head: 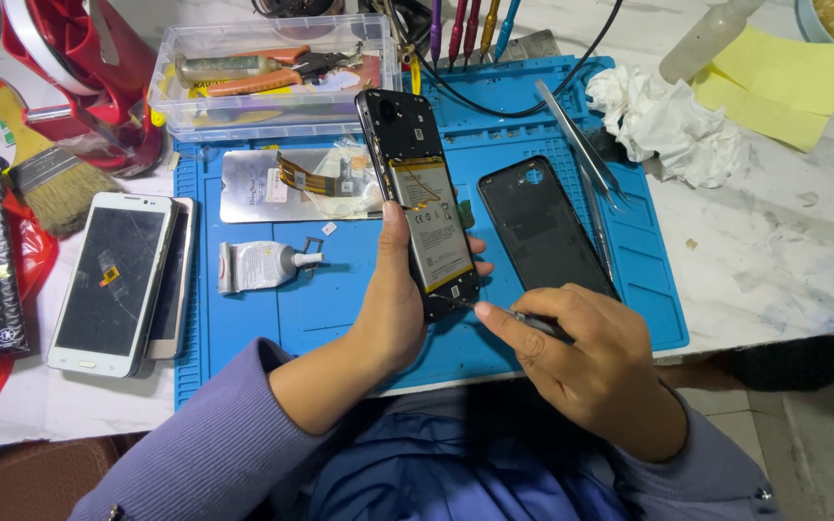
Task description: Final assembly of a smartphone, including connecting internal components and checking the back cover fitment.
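Note:
My left hand (pixel 393 309) holds an opened black phone (pixel 419 198) upright over the blue work mat (pixel 340 309), its back off and the battery showing. My right hand (pixel 591 362) grips a thin screwdriver (pixel 518 318) whose tip touches the phone's lower edge. The phone's black back cover (pixel 542 227) lies on the mat just to the right, beside a pair of metal tweezers (pixel 586 159).
A glue tube (pixel 263 265) and a silver plate with a flex cable (pixel 291 183) lie on the mat. Two white phones (pixel 118 280) and a brush (pixel 45 178) are at left, a clear tool box (pixel 272 77) behind, crumpled tissue (pixel 673 125) at right.

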